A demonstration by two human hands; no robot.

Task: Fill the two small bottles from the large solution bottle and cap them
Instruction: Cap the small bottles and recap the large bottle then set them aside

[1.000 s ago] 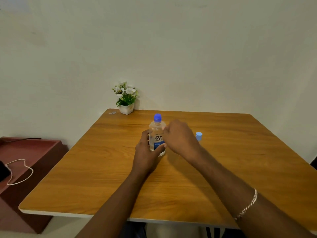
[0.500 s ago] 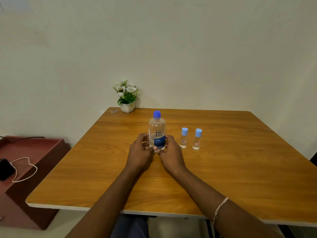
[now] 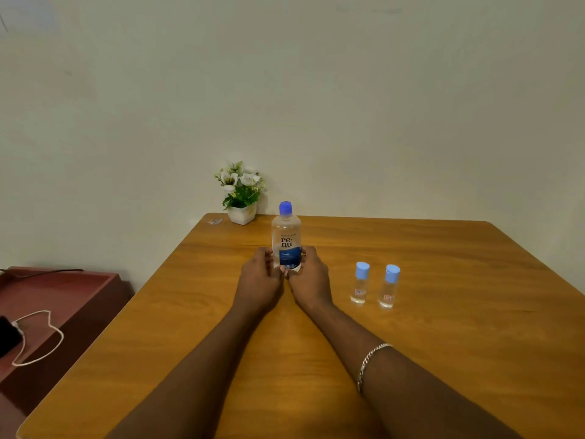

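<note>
Large clear solution bottle point(image 3: 286, 245), with a dark blue cap point(image 3: 285, 208) and a blue-and-white label, stands upright near the middle of the orange-brown wooden table point(image 3: 443, 343). Both hands cup it low on its body: the left hand point(image 3: 260, 277) curls round one side and the right hand point(image 3: 308, 277) round the other. Every cap is on, so pouring looks not yet begun. The step goes best, I judge, with one hand steadying the body while the other twists off the cap, bottle kept upright.

Two small clear bottles with light blue caps, one point(image 3: 360, 283) beside the other point(image 3: 388, 286), stand to the right, near the right hand but apart from it; a careless forearm could topple them. A white pot of flowers point(image 3: 242, 193) sits at the far edge, out of the way. Left of the table, a white cable point(image 3: 38, 340) lies on a red-brown cabinet point(image 3: 63, 289).
</note>
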